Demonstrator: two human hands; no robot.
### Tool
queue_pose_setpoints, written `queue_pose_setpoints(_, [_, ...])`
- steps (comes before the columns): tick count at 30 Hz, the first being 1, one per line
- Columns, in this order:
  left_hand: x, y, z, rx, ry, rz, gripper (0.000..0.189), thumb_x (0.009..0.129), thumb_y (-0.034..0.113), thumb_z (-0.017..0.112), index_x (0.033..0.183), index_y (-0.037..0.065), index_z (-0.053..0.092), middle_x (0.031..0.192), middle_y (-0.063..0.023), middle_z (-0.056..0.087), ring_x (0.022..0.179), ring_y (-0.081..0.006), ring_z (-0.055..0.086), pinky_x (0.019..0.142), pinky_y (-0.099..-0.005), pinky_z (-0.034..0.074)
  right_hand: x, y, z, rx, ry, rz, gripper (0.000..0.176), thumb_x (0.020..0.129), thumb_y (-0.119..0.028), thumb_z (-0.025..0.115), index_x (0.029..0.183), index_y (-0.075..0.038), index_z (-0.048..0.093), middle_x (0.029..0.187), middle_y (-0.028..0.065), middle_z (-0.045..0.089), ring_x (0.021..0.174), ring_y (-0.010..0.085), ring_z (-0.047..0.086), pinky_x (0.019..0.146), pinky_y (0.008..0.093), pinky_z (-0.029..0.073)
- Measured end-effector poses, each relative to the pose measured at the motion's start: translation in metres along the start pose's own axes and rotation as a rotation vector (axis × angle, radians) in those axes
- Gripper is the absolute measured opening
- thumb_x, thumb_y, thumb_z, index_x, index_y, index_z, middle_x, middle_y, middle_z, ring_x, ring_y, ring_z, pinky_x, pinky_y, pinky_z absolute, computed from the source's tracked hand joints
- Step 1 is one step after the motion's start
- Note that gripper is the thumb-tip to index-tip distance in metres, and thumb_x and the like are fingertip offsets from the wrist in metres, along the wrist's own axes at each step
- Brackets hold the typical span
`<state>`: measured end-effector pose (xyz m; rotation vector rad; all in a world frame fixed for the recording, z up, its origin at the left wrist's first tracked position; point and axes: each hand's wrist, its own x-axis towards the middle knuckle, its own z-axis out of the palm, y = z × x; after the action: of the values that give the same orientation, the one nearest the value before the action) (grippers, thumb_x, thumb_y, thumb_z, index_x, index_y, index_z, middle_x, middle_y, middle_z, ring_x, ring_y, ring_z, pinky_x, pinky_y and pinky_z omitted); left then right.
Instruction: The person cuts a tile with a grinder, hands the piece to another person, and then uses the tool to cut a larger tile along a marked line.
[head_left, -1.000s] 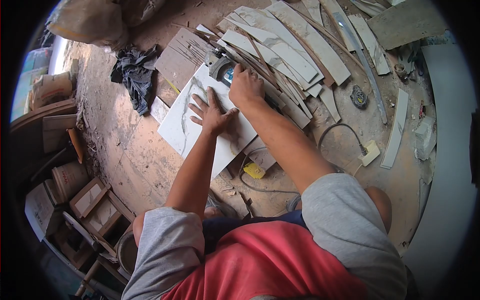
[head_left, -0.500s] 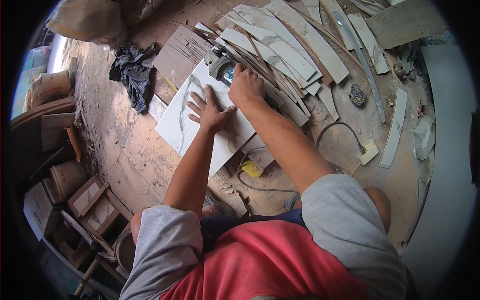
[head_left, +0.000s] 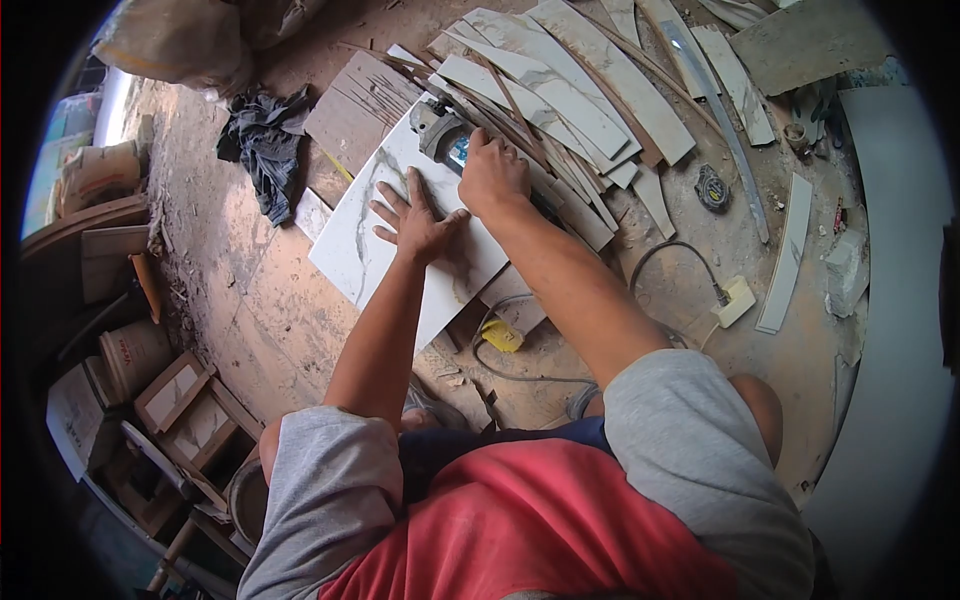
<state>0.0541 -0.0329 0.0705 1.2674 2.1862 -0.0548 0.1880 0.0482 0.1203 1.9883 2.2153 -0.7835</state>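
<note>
A white marble-patterned tile [head_left: 350, 245] lies at an angle on the floor in front of me. My left hand [head_left: 420, 220] rests flat on it, fingers spread, pressing on nothing else. Along the tile's far right edge sits a handheld electric tile cutter [head_left: 436, 130] with a grey metal guard. My right hand [head_left: 496, 172] is closed around its body from above, just right of the left hand. The cutter's blade is hidden from this angle.
Long cut tile strips [head_left: 590, 110] are heaped beyond the cutter. To the right are a tape measure [head_left: 712, 190], a metal straightedge [head_left: 735, 150] and a cream power socket [head_left: 736, 300] with a cord. A yellow object [head_left: 502, 336] lies near my feet; a dark cloth [head_left: 265, 150] lies at left.
Almost nothing differs. Both hands, the tile and the cutter keep their places relative to each other, while the whole view has shifted very slightly.
</note>
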Motion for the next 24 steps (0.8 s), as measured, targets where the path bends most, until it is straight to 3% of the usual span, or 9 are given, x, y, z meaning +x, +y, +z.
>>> queue_pose_setpoints(11, [0.0006,-0.0002,0.0004,-0.005,0.007,-0.003,0.129,0.062,0.071,0.078,0.158,0.029,0.001,0.160,-0.0262,-0.019,0.144,-0.0519,-0.020,0.108,-0.0738,0.000,-0.0055,0.0039,-0.0021,0.047,-0.006,0.005,0.047,0.085,-0.014,0.062,0.125,0.000,0.043,0.121,0.0239,0.059,0.113,0.0370,0.061,0.093,0.0460,0.052])
queue_pose_setpoints(13, [0.0007,-0.0004,0.0013,0.001,0.006,-0.006,0.129,0.063,0.070,0.078,0.158,0.029,0.001,0.160,-0.0261,-0.019,0.144,-0.0519,-0.020,0.108,-0.0739,0.000,-0.0056,0.0046,-0.0009,-0.008,-0.009,0.011,0.054,0.086,-0.018,0.066,0.131,0.000,0.042,0.121,0.0192,0.060,0.112,0.0320,0.063,0.091,0.0429,0.053])
queue_pose_setpoints(24, [-0.0008,0.0016,-0.0004,-0.008,0.012,-0.010,0.127,0.065,0.066,0.079,0.158,0.029,0.002,0.160,-0.0261,-0.019,0.144,-0.0508,-0.021,0.108,-0.0725,-0.004,-0.0085,0.0080,0.0011,-0.007,-0.006,0.014,0.050,0.087,-0.018,0.064,0.129,-0.001,0.043,0.121,0.0192,0.060,0.112,0.0323,0.063,0.091,0.0432,0.052])
